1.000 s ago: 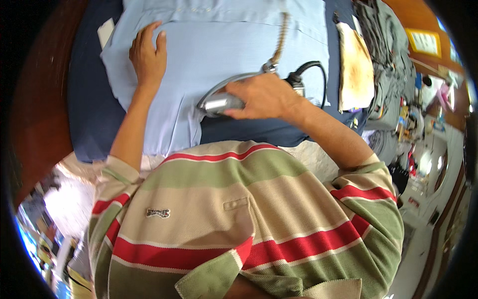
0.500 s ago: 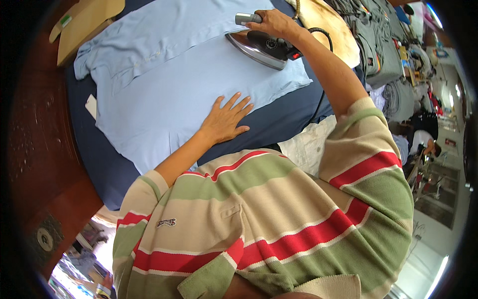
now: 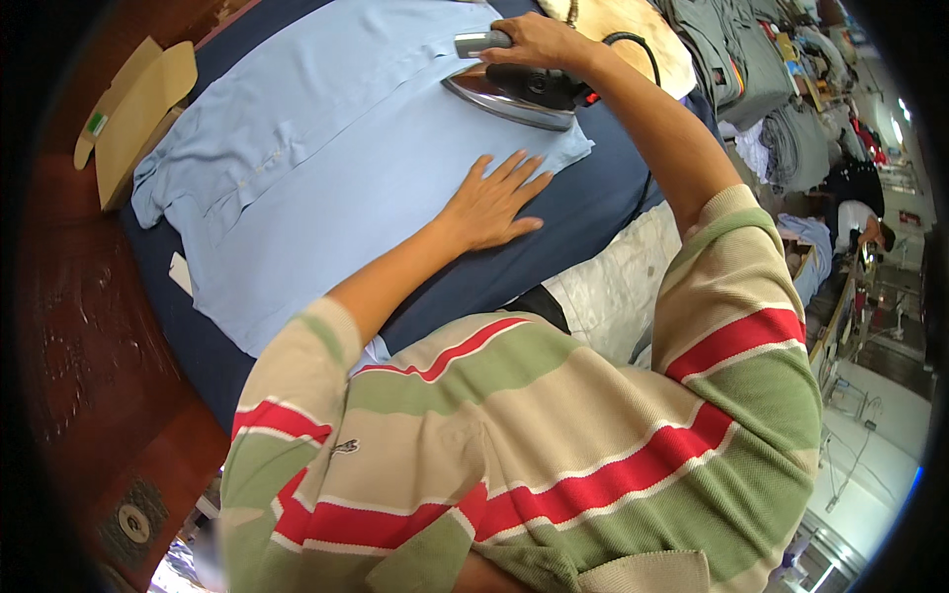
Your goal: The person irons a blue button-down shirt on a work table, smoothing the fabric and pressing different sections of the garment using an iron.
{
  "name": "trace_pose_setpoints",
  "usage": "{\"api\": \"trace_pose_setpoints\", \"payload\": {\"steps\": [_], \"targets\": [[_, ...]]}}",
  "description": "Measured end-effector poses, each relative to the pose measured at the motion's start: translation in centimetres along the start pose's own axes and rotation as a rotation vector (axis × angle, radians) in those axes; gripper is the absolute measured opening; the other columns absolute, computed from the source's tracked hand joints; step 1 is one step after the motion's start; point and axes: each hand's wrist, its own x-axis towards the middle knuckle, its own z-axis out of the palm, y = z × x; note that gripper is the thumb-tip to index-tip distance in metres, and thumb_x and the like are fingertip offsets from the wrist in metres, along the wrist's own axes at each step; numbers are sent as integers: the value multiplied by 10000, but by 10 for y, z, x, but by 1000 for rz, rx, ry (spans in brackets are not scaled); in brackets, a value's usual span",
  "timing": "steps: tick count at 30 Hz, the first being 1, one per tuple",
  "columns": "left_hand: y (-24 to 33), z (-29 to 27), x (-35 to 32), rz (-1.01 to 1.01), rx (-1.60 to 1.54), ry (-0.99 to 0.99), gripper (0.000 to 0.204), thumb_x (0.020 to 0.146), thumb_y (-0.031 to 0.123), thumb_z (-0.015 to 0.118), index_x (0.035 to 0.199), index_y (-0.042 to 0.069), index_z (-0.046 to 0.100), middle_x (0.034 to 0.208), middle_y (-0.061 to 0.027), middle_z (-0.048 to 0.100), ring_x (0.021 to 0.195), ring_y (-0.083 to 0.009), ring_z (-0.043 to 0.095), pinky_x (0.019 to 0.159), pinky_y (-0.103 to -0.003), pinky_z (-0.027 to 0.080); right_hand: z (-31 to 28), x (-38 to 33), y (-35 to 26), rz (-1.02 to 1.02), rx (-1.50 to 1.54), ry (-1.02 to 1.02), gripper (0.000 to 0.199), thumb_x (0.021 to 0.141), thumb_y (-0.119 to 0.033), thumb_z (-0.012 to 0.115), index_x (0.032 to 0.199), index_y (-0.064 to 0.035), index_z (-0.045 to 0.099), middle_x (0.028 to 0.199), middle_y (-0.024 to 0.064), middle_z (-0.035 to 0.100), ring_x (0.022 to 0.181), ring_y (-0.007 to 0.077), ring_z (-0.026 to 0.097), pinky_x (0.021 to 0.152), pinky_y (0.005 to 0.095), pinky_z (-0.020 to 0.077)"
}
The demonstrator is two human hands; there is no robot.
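— Well, can you see the whole iron [image 3: 514,94]?

— Only partly: the right hand [image 3: 534,42] is wrapped tight round its handle, hiding the top, though the shiny pointed soleplate shows at the far right of the shirt [image 3: 326,168].

— And the other hand?

— The left hand [image 3: 491,203] lies flat, fingers spread, on smooth pale blue cloth just near the iron. Navy padding [image 3: 583,212] lies underneath.

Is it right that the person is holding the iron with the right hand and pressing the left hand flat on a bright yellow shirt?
Not quite: the shirt is light blue, not yellow. The head view shows it spread on the dark blue board. The rest holds: the right hand grips the iron, and the left hand lies flat on the shirt.
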Motion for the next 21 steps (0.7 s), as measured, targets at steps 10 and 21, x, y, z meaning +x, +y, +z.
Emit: {"api": "trace_pose_setpoints", "payload": {"steps": [10,21], "targets": [[63,59,53,-91,-56,-13,677,843,536,460,1345,89,383,1414,-192,295,1329,-314,246,1051,-468,232,-1,21,1,194,86,-28,619,752,-621,529,1056,-93,638,993,164,643,915,327,615,813,404,473],[42,20,21,-9,-246,-15,569,824,388,555,1282,66,453,1399,-179,325,1310,-321,288,1023,-442,300,-12,-75,10,413,97,71,588,792,-518,531,967,37,616,860,258,625,833,381,607,757,412,469]]}}
